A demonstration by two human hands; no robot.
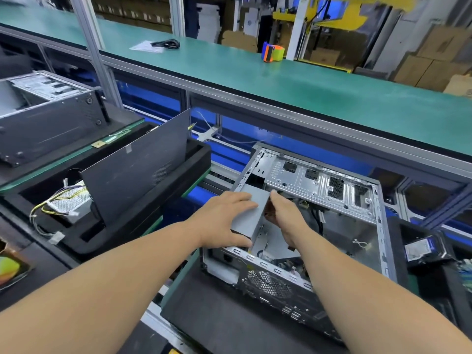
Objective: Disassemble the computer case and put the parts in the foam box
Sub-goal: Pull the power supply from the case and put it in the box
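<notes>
Fingers (pixel 242 198) of both hands clasp the grey box (pixel 249 213) inside the open case (pixel 383 226).

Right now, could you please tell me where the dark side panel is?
In the head view, the dark side panel stands on edge in the black foam box at left, beside a wired power supply and left of the open computer case.

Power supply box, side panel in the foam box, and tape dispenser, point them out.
power supply box (pixel 249 215), head view, grey top face.
side panel (pixel 138 172), head view, middle of dark face.
tape dispenser (pixel 273 53), head view, orange body.
</notes>
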